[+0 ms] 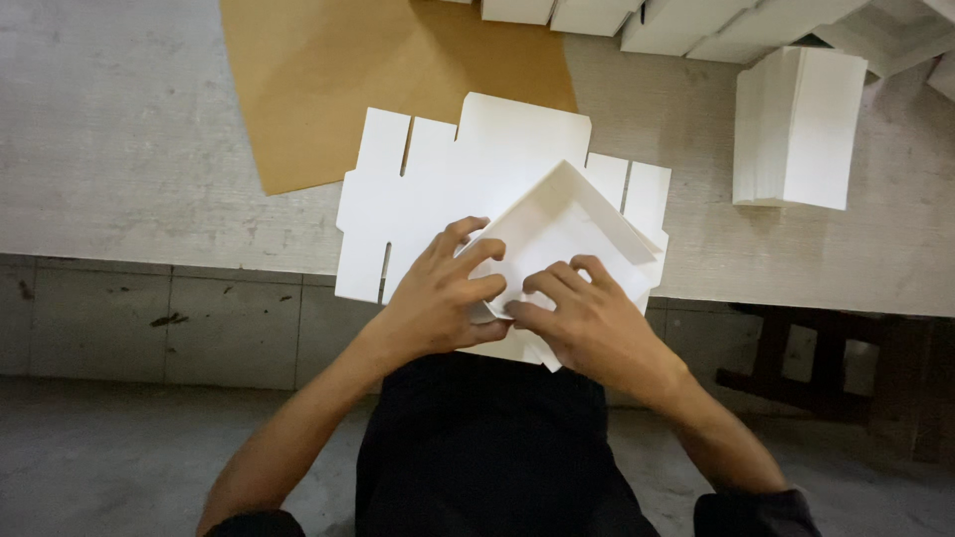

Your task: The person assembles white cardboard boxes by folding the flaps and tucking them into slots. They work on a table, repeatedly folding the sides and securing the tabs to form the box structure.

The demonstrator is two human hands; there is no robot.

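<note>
The left hand (443, 298) and right hand (587, 323) meet at the near edge of the worktop (119, 149), both on a half-folded white box (562, 234). The box sits tilted, one corner pointing far, with two thin walls already raised along its far sides. The left hand has its fingers curled over the box's near left edge, pinching the card there. The right hand lies just beside it, fingers bent and pressing on the near corner of the same box; the two hands are touching or almost touching at the fingertips.

Under the box lies a flat white blank (428, 189), cut with slots and tabs, spread out to the left and far side and hanging slightly over the worktop's near edge. Beyond it, on the far left, is a sheet of brown paper (348, 80), partly covered by the blank. To the right, well apart from the hands, stands a neat stack of white card (801, 129). More white boxes (696, 25) line the far edge. The person's dark clothing (487, 447) fills the near middle, above a grey floor (119, 457).
</note>
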